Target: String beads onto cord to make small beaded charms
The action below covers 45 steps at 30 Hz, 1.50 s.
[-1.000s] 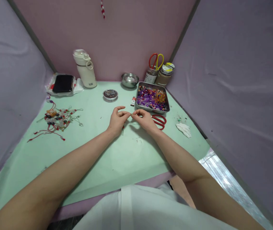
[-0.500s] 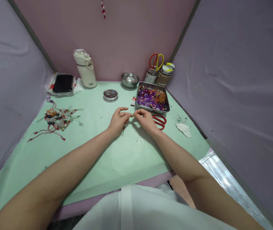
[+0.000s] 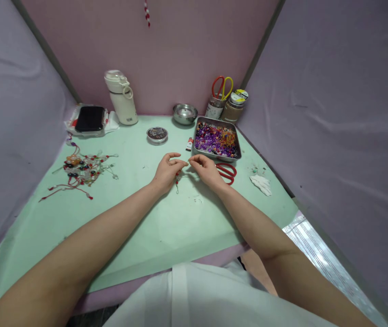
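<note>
My left hand point(image 3: 167, 173) is closed in a pinch on a beaded cord point(image 3: 177, 178), whose red beads and small end loop dangle below the fingers. Close by on the right, my right hand point(image 3: 205, 168) pinches with thumb and index finger; a thin strand seems to run between the hands, but what its fingertips hold is too small to make out. Red-handled scissors point(image 3: 227, 173) lie partly behind the right hand. Just beyond it stands a metal tray point(image 3: 217, 159) of purple beads and orange cord. A small red and white lighter point(image 3: 189, 144) rests beside the tray.
Finished-looking beaded strings point(image 3: 84, 169) lie in a heap at left. Along the back stand a cream bottle point(image 3: 123, 102), a steel bowl point(image 3: 185, 114), a round container point(image 3: 157, 135), a jar with scissors point(image 3: 214, 108) and a lidded jar point(image 3: 233, 109). A crumpled tissue point(image 3: 261, 184) lies right.
The fingertips of both hands have drawn slightly apart. More of the beaded cord's hanging end shows below my left hand.
</note>
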Tool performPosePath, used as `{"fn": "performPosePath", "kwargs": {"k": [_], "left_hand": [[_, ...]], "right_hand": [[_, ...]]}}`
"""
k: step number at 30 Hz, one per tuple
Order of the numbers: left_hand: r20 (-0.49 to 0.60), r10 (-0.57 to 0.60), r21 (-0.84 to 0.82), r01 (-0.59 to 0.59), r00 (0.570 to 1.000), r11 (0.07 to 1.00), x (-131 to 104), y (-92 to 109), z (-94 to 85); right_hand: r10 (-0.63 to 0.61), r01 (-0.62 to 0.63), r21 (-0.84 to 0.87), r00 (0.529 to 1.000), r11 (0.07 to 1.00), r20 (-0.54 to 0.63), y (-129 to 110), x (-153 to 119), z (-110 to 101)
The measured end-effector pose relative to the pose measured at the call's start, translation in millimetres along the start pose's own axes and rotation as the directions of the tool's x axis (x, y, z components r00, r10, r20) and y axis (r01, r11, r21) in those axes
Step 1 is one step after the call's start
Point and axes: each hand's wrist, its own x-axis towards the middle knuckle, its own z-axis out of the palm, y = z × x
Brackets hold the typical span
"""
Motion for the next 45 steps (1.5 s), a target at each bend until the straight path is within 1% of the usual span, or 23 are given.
{"fn": "performPosePath", "kwargs": {"k": [4,7,10,15,25,32,36,41,45], "left_hand": [[0.003,0.008,-0.045,-0.007,1.0,0.999,1.1,0.4,-0.9],[-0.006,-0.008,-0.043,0.007,1.0,0.999,0.0,1.6,0.2],[-0.011,-0.011,-0.04,0.011,1.0,0.999,-1.2,2.4,1.2],[-0.003,0.016,-0.025,-0.016,1.0,1.0,-0.4,-0.7,-0.1],[0.002,0.073,0.015,-0.073,0.997,0.997,1.5,-6.7,-1.9],[-0.002,0.104,0.048,-0.104,0.995,0.993,1.6,-8.6,-2.2],[-0.008,0.117,0.064,-0.117,0.993,0.991,1.9,-9.8,-2.2],[-0.003,0.123,0.063,-0.122,0.992,0.99,1.5,-9.1,-1.9],[0.007,0.136,0.061,-0.136,0.991,0.989,1.5,-8.8,-1.5]], "right_hand": [[-0.002,0.001,0.017,0.999,1.0,0.045,2.9,0.7,-0.4],[-0.011,0.01,0.015,0.998,1.0,0.062,4.0,0.5,0.0],[-0.023,0.022,0.02,0.999,1.0,0.049,4.7,0.6,0.5],[-0.046,0.044,0.05,0.998,0.998,0.031,6.0,0.8,1.5],[-0.04,0.041,0.095,0.999,0.995,-0.009,2.9,-1.2,4.6],[-0.028,0.03,0.029,0.998,0.999,-0.053,3.9,-0.9,5.5],[-0.003,0.004,0.02,0.998,1.0,-0.06,1.4,-2.0,5.9],[0.067,-0.063,0.097,0.997,0.993,-0.039,-0.8,-3.0,7.0],[0.12,-0.116,0.115,0.992,0.987,-0.027,-2.4,-3.4,6.7]]}}
